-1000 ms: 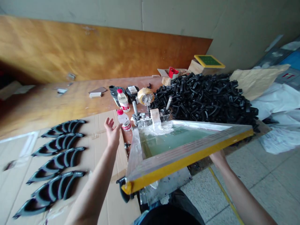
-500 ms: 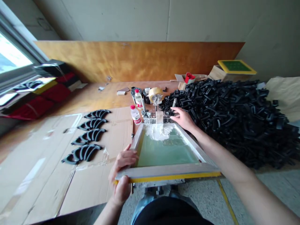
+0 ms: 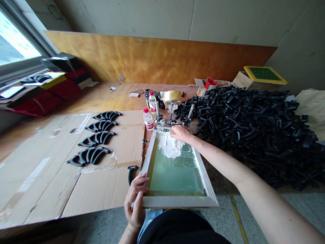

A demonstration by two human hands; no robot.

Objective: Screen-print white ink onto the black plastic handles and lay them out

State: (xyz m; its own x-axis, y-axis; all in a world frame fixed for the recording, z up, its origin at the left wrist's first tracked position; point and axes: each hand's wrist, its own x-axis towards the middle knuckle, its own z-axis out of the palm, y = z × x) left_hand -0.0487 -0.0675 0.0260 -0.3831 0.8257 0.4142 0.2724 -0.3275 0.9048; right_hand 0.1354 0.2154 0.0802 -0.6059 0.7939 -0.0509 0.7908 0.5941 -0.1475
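Observation:
A screen printing frame (image 3: 177,202) with green mesh lies in front of me, its near edge toward my body. My left hand (image 3: 136,200) grips the near left corner, thumb on the near side and fingers over the left rail. At the far end of the mesh is a smear of white paste (image 3: 170,146). There my right hand (image 3: 180,133) is closed on a pale squeegee (image 3: 172,131), mostly hidden by the fingers. Behind it stands the metal hinge clamp (image 3: 164,124). Just left of the frame lies one black curved part (image 3: 131,173).
Several black curved parts (image 3: 98,138) lie in a column on cardboard (image 3: 101,189) at left. A large heap of black parts (image 3: 243,125) fills the right. Two red-capped bottles (image 3: 148,120) and a tape roll (image 3: 172,96) stand beyond the frame.
My right hand has moved left from beside the clamp onto the squeegee. The near end of the frame has come down with my left hand, and a black part now shows left of it.

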